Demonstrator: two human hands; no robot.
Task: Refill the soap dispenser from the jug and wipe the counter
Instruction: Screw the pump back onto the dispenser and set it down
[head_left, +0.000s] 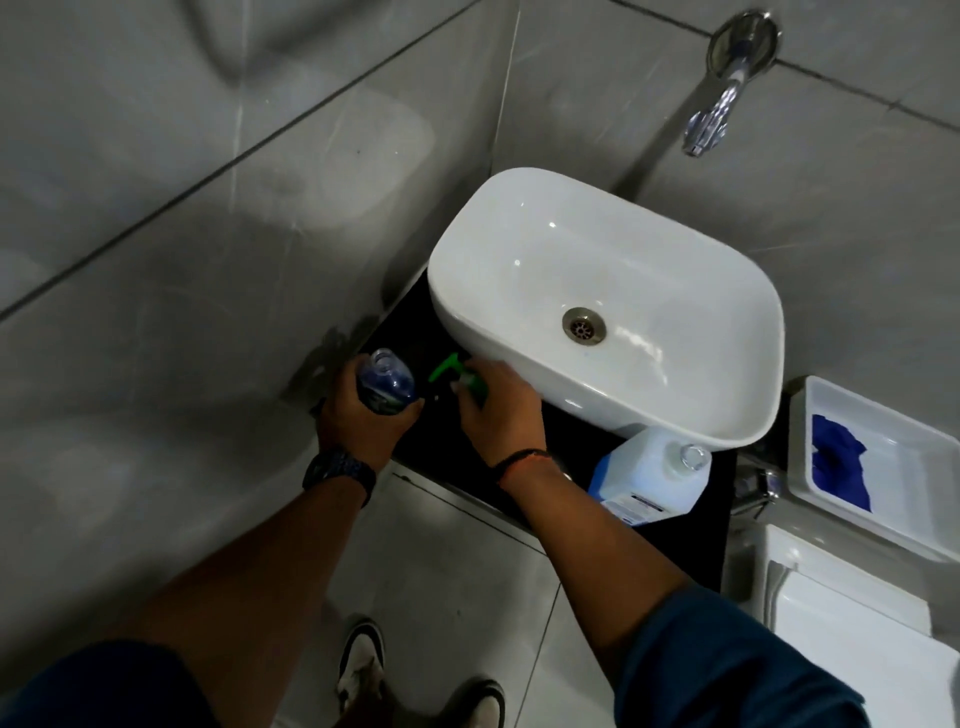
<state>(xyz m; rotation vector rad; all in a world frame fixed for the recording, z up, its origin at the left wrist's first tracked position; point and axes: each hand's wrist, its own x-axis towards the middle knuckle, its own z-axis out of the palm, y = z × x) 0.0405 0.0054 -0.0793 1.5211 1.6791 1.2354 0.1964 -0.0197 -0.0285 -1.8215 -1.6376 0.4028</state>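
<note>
Two containers matter here, and at least one stands open, which is where the trouble lies. The soap dispenser bottle (387, 382) is at the left end of the counter (675, 540), the left hand (363, 421) wrapped round its body, fingers curled tight. Its mouth is bare and faces up. Bluish liquid shows through the clear wall, but the level is hard to read.

The right hand (498, 410) is just beside it, fingers curled round the green pump (454, 371), which is off the bottle and close against the wall of the basin (519, 358).

The jug (649, 480) stands near the counter's front edge toward the right end, partly under the basin's overhang. Its neck looks uncapped, though I cannot be sure, and I cannot tell how full it is.

Likely risks:
- a reach across could knock the jug off the front edge
- pouring from a wide jug into that narrow mouth could spill soap onto the dark counter
- soap from the pump's tube could drip.

A white tray (883, 525) to the right, off the counter, holds a blue cloth (839, 462).
</note>
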